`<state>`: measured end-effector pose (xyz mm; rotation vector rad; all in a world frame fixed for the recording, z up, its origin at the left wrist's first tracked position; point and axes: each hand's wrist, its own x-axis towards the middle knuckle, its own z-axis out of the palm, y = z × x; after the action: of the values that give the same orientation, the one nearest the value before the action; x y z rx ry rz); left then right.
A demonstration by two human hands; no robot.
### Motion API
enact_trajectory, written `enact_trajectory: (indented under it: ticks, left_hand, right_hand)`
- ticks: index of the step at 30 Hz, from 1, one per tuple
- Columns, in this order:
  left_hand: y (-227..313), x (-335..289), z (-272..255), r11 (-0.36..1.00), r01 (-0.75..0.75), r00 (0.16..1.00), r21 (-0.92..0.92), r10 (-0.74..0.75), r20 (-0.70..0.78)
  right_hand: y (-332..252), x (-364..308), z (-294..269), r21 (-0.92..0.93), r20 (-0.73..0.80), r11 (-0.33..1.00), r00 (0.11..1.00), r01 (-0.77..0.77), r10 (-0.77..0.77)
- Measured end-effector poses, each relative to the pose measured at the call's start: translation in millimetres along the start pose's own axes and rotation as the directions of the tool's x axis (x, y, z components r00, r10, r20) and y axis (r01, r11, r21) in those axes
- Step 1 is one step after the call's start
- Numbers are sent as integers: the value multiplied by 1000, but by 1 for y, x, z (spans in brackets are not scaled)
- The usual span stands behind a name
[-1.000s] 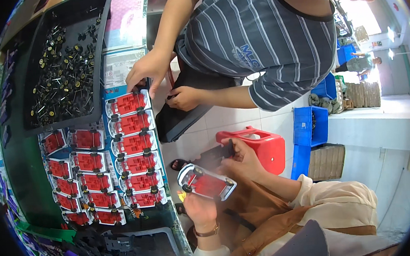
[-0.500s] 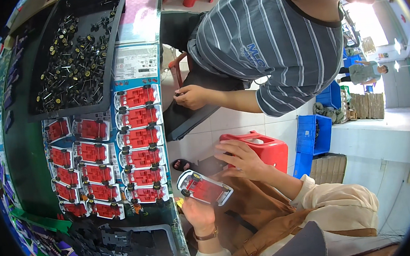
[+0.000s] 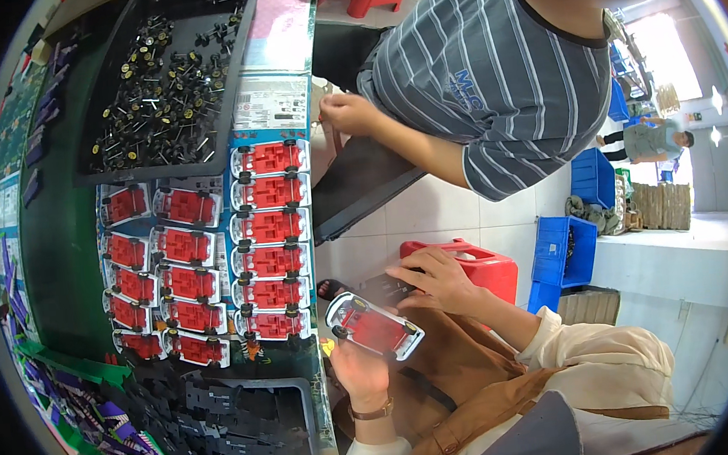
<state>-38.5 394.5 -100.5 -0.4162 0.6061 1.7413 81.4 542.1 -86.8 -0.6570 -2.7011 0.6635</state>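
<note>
My left hand (image 3: 360, 371), with a watch on its wrist, holds a red toy car body in a clear shell with black wheels (image 3: 373, 326) just off the table's edge. My right hand (image 3: 438, 278) hovers over my lap beside it, fingertips on a small dark part (image 3: 377, 288). Rows of matching red toy car bodies (image 3: 268, 226) lie on the green table (image 3: 62, 251) to the left of both hands.
A black tray of wheel axles (image 3: 166, 80) lies at the far end and a black tray of dark parts (image 3: 224, 409) at the near end. A co-worker in a striped shirt (image 3: 489, 72) sits opposite, hand (image 3: 351, 113) near the table edge. Red stool (image 3: 478, 263), blue crates (image 3: 566, 246).
The co-worker's hand has drawn back from the rows of red bodies toward their own lap. My left hand keeps the toy car; my right hand stays over my lap.
</note>
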Motion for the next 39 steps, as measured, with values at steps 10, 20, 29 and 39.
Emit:
enact_trajectory:
  ticks: [10,20,29,39]
  left_hand:
    - [19,-6,14,998,-42,997,47,39,61]
    - [19,8,1,984,-151,988,-95,153,10]
    - [-3,11,-25,985,-127,990,-113,119,-80]
    - [-9,7,-23,983,-122,989,-134,110,-97]
  right_hand:
    - [-13,12,-5,38,-13,997,998,-67,67]
    - [-12,8,-16,340,-118,858,888,-385,445]
    - [-12,0,-5,434,-40,740,809,-514,586]
    - [-8,-10,-3,789,161,290,638,-541,753]
